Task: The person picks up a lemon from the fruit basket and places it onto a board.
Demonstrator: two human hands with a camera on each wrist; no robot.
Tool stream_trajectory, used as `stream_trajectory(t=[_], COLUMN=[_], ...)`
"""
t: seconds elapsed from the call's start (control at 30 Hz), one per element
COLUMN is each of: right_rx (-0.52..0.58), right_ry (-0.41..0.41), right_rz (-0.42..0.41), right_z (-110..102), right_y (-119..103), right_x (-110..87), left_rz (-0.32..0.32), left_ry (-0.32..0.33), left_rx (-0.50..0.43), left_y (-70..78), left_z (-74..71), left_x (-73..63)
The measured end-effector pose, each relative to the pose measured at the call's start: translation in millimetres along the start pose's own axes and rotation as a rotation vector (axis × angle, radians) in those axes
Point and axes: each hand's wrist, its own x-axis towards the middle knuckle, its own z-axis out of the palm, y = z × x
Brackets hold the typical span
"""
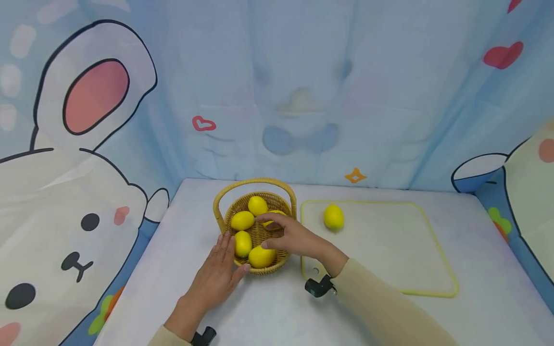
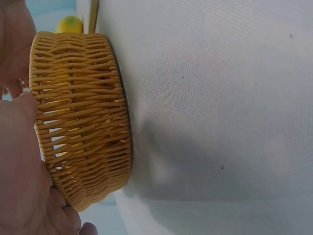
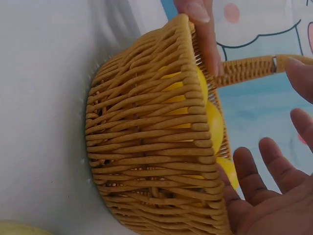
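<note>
Five lemons (image 1: 242,220) sit in the wicker basket (image 1: 263,271), and a sixth lemon (image 1: 333,217) lies by itself on the pale board (image 1: 381,250) to its right; so, as I judge it, the work stands at five inside and just one left outside. The left hand (image 1: 216,276) rests against the basket's left side, its fingers straight and close together, the thumb held away from them near the front rim; the right hand (image 1: 298,235) reaches in over the basket, thumb and fingertips apart, with no lemon that I can see between them. The head view takes in the whole layout; the left wrist view gives the basket's woven outside, yellow glimpsed through its gaps; the right wrist view shows the right fingers spread from one another, which is harder to make out from above.
</note>
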Motion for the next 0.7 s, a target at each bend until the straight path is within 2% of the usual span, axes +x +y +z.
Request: stream_trajectory(t=[0.23, 0.47, 0.7], right_rx=[-0.037, -0.085, -0.090], right_ry=[-0.110, -0.206, -0.297], right_rz=[0.065, 0.093, 0.142], right_z=[1.1, 2.2, 6.1], right_y=[5.8, 6.1, 4.4], right_x=[16.1, 26.3, 35.2], left_rz=[0.010, 0.015, 0.006], left_ry=[0.005, 0.006, 0.007], left_rx=[0.010, 0.013, 0.005], left_y=[0.7, 0.5, -0.4], left_z=[1.8, 1.4, 1.0], left_x=[1.4, 1.8, 0.6])
